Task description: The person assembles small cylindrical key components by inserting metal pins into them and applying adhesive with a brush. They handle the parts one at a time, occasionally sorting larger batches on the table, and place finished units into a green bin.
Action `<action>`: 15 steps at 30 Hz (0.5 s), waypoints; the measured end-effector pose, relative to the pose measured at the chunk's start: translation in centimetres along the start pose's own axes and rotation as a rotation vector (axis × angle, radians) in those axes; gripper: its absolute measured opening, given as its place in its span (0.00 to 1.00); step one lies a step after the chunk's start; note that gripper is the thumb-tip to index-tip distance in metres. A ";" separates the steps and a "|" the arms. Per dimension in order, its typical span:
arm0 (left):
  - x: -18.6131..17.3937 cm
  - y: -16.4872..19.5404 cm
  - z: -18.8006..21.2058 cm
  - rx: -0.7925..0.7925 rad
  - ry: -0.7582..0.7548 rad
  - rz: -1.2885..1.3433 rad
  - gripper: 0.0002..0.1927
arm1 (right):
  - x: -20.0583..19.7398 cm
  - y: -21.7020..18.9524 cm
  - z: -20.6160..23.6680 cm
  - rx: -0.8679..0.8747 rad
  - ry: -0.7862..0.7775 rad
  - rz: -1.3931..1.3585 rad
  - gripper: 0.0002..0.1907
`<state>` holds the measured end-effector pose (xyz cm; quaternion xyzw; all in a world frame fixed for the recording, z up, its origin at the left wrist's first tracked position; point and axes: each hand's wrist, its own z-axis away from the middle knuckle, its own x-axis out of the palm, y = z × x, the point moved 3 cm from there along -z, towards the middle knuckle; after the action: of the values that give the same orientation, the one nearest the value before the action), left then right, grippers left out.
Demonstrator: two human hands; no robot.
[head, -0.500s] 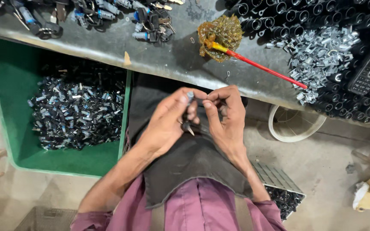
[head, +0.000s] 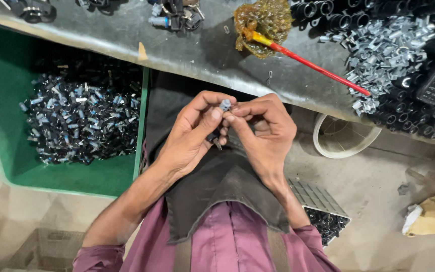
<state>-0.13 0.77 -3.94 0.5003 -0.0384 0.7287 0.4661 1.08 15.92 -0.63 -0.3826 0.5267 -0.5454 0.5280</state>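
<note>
Two hands meet at the centre of the frame, just below the edge of the bench: the left hand and the right hand pinch a small grey metal piece between thumbs and forefingers, fingertips of both touching it. A dark slim part pokes out under the left palm, seemingly held by the curled lower fingers. To do this fitting well, I judge the grip should stay at the very tips, so the piece remains visible, and the work should stay over the dark apron, so that a dropped part lands on cloth. Most of the grey piece is covered by the fingertips, so its shape and whatever it joins cannot be made out. At left, a green bin holds a heap of small black and silver parts. At upper right, a pile of silver clips and black tubes run past the frame edge. A red-handled brush lies on the bench with its head in amber wrapping. A second tray at lower right is partly hidden behind the right forearm.
</note>
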 end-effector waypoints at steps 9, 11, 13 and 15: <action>-0.4 2.2 0.3 -0.006 -0.034 -0.236 0.18 | -0.1 1.5 0.0 0.096 -0.068 -0.447 0.21; -0.6 3.7 0.4 0.044 -0.032 -0.351 0.18 | -1.2 2.4 -0.8 0.244 0.016 -0.675 0.25; -0.5 5.0 0.7 0.173 -0.042 -0.398 0.18 | -2.8 2.8 -2.0 0.313 0.114 -0.801 0.26; -0.4 5.8 0.3 0.240 -0.006 -0.395 0.15 | -4.6 3.1 -3.9 0.234 0.247 -0.718 0.23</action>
<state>-4.09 -2.91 -1.70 0.5521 0.1459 0.6212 0.5366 -1.52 21.46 -3.66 -0.4114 0.3533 -0.7935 0.2763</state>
